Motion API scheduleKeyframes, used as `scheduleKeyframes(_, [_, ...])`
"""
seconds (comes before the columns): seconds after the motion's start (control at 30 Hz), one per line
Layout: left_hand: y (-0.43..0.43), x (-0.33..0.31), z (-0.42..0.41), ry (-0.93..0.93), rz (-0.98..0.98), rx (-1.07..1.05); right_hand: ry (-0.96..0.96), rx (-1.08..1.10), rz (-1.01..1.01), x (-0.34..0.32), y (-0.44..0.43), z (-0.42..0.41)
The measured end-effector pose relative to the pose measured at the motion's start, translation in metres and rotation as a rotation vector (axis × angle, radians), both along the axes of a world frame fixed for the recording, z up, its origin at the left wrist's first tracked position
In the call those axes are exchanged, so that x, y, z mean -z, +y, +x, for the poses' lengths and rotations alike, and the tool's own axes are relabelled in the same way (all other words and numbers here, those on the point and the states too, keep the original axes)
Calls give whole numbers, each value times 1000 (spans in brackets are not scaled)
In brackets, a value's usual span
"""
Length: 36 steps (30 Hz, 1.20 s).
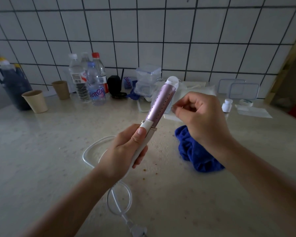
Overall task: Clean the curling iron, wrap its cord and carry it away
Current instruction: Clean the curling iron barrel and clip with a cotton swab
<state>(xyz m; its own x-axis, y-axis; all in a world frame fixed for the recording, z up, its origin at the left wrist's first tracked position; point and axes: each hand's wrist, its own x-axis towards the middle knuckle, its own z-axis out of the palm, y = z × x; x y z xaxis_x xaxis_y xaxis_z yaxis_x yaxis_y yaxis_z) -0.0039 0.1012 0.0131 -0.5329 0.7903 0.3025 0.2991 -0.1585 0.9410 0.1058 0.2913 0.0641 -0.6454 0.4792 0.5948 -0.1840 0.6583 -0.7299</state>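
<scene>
Pink-barrelled curling iron (158, 103) tilted upward, white cord (92, 151) looped loose.

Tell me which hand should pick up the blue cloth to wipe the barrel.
Right. The right hand is free, fingers curled beside the barrel, with the blue cloth lying on the counter just under its wrist. The left hand is busy gripping the curling iron by its handle.

White tiled wall (143, 31) with dark grout behind pale speckled counter (41, 142)

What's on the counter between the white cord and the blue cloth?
Nothing but bare counter with a few brown crumbs lies between the cord and the cloth in the head view.
</scene>
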Motion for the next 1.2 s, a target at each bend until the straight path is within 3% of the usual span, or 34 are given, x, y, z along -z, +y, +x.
scheduleKeyframes(0.17, [0,0,-1,-39,30,10,-114,-94,73,21,-23,-6])
scheduleKeyframes(0.43, [1,4,-2,-2,-3,12,24,62,-3,-5,6,1])
scheduleKeyframes(0.63, [1,4,-3,-44,25,-9,-119,-54,90,24,-30,-4])
scheduleKeyframes(0.87, [0,4,-3,12,13,2,85,62,-34,-10,5,4])
scheduleKeyframes(1.03, [3,2,-5,-3,52,1,-10,-127,-56,11,-16,-3])
scheduleKeyframes(1.2, [1,3,-4,30,3,-10,101,-17,-100,-5,0,1])
